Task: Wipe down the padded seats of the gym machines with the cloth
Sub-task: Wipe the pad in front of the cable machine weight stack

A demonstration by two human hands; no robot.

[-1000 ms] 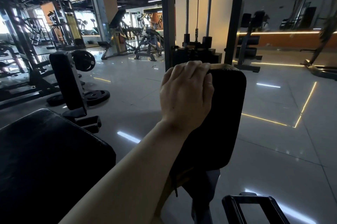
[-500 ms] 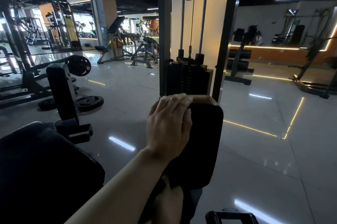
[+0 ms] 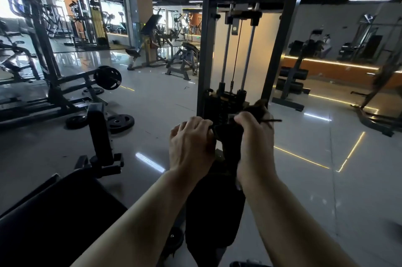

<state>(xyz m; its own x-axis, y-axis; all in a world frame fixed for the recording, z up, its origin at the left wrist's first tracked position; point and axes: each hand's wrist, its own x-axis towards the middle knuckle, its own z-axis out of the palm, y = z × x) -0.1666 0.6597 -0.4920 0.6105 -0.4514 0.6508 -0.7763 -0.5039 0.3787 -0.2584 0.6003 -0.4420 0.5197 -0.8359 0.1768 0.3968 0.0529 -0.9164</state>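
Both my hands are held up in front of me, gripping a dark cloth (image 3: pixel 228 134) between them. My left hand (image 3: pixel 191 147) pinches its left edge and my right hand (image 3: pixel 255 149) is closed around its right side, where a bunch of cloth sticks up above the fingers. A narrow black padded seat (image 3: pixel 214 212) lies directly below the hands, partly hidden by my forearms. A larger black padded seat (image 3: pixel 54 223) fills the lower left corner.
A weight-stack machine frame (image 3: pixel 204 53) stands right behind the hands. To the left are a small upright pad (image 3: pixel 100 136), loose weight plates (image 3: pixel 120 122) on the glossy tiled floor, and a plate-loaded rack (image 3: pixel 107 77). More machines line the back and right.
My left hand has lifted off the top of the narrow pad. My right hand has come up into view, and both now hold the cloth. The view has tilted up.
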